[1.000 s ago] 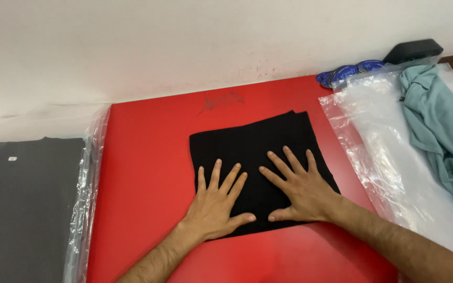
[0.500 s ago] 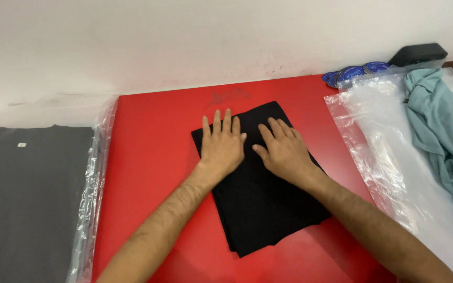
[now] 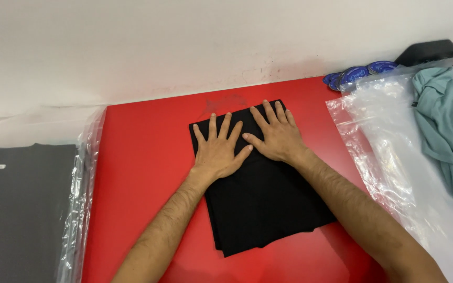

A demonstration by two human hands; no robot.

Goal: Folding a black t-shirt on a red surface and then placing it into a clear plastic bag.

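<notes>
Both forearms reach forward from the lower edge, bare to the elbow. The left hand (image 3: pixel 220 149) lies flat, palm down, fingers spread. The right hand (image 3: pixel 275 136) lies flat just beside it (thumbs nearly touching), fingers spread and angled slightly toward the left.
</notes>
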